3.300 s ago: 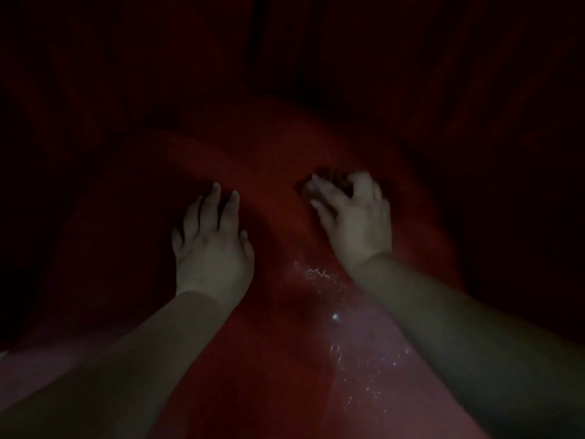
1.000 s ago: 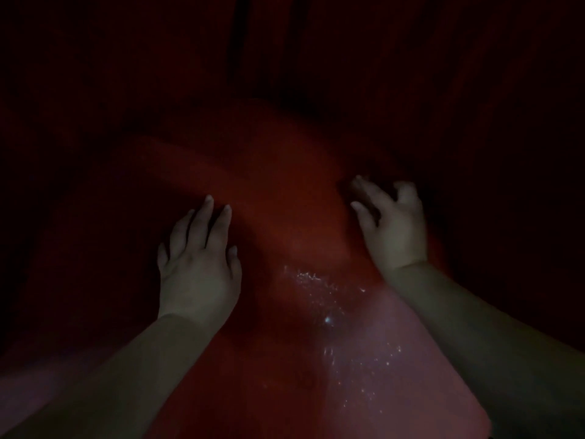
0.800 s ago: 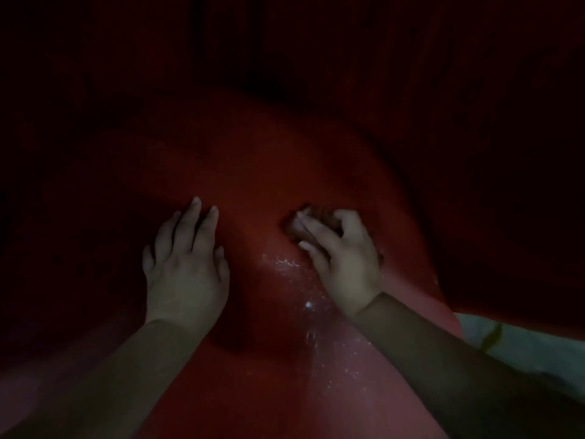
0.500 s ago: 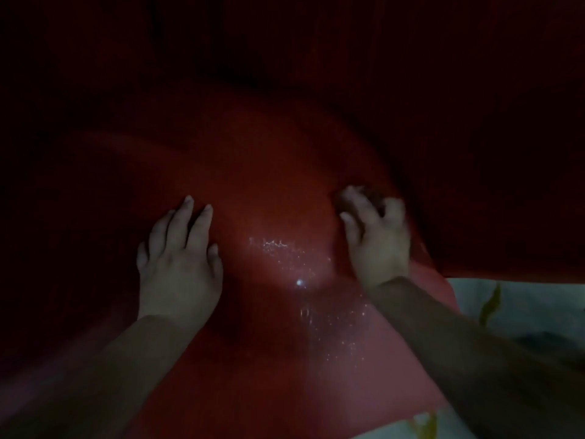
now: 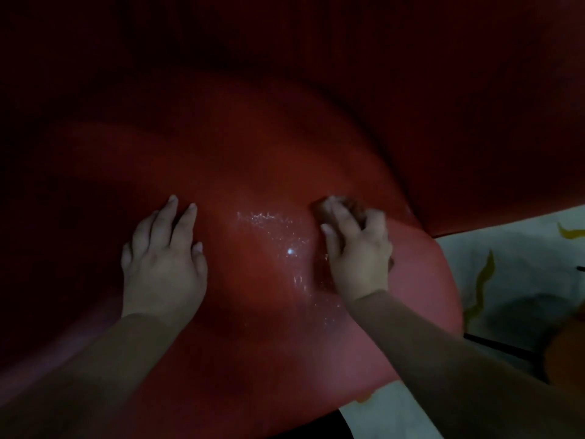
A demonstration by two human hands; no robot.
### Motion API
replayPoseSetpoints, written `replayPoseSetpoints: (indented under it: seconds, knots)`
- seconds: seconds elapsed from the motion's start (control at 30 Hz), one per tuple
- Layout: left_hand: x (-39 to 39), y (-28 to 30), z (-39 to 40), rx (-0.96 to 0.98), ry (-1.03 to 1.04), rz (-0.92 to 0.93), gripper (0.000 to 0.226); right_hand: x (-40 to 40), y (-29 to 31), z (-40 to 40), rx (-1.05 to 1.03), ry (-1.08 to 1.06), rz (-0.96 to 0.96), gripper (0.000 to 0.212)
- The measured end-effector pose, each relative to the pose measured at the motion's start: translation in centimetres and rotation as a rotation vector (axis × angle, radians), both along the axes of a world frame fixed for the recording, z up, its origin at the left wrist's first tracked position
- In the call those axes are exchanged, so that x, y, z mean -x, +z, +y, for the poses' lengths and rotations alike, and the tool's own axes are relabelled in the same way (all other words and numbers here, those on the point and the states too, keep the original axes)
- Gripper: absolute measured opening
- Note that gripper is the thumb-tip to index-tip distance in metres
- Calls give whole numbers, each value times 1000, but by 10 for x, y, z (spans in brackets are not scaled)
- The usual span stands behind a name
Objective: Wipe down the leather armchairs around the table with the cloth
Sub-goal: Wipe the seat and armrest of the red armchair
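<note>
A red leather armchair [image 5: 253,153] fills most of the dim view, with a shiny wet patch [image 5: 272,229] on its rounded surface. My left hand [image 5: 163,261] lies flat on the leather, fingers straight and spread, left of the wet patch. My right hand [image 5: 357,251] sits right of the patch with its fingers curled over a small dark cloth [image 5: 343,205]. Only a bit of the cloth shows past the fingertips.
A pale floor [image 5: 522,267] with yellow wavy markings shows at the lower right, beyond the chair's edge. A dark red surface [image 5: 443,90] rises behind and to the right of the chair. The far left lies in deep shadow.
My right hand with the cloth has slid back and forth across the leather, now nearer the wet patch. My left hand has stayed flat on the chair. More floor shows at the right.
</note>
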State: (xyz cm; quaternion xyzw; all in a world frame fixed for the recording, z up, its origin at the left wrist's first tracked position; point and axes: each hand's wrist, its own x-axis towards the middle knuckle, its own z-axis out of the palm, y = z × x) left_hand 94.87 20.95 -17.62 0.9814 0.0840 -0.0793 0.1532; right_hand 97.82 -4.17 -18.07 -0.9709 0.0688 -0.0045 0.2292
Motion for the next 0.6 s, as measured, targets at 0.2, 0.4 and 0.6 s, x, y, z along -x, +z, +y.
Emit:
replayPoseSetpoints:
  seconds: [0.2, 0.4, 0.6]
  knots:
    - [1, 0, -5, 7, 25, 9, 56, -7, 4, -29, 3, -349, -73, 42]
    - [0, -1, -7, -4, 31, 15, 56, 24, -3, -32, 58, -382, -36, 46]
    - [3, -8, -5, -18, 26, -24, 57, -8, -13, -48, -17, -711, 81, 47]
